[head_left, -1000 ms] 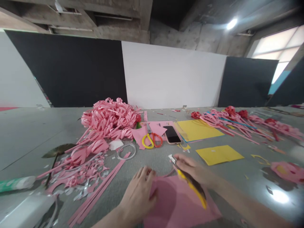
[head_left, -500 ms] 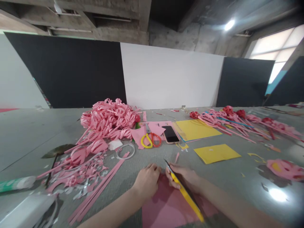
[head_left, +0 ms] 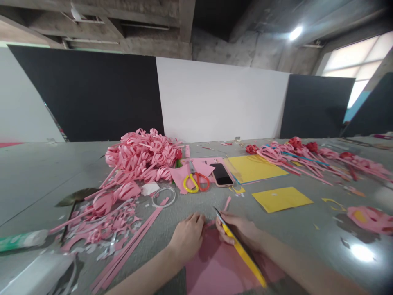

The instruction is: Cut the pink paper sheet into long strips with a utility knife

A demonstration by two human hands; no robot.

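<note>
My left hand (head_left: pixel 188 237) lies palm down at the upper left corner of a pink sheet (head_left: pixel 217 266), its fingers curled together over the edge; what they grip, if anything, is hidden. In my right hand (head_left: pixel 241 231) is a yellow cutter (head_left: pixel 245 258), closed in the fingers, its metal tip pointing forward and its long body slanting back over the sheet. A narrow pink strip (head_left: pixel 227 203) sticks out just ahead of my right hand.
Beyond the hands lie scissors (head_left: pixel 196 182), a phone (head_left: pixel 222 175), a tape ring (head_left: pixel 163 197) and yellow paper (head_left: pixel 282 199). Pink paper curls (head_left: pixel 144 153) are heaped at the left back. Pink strips (head_left: pixel 132 250) lie left of my left arm.
The view has shifted slightly. Near the fingertips, a little more of the pink paper's far edge shows between my hands. Both hands keep nearly the same pose, the cutter still in my right hand.
</note>
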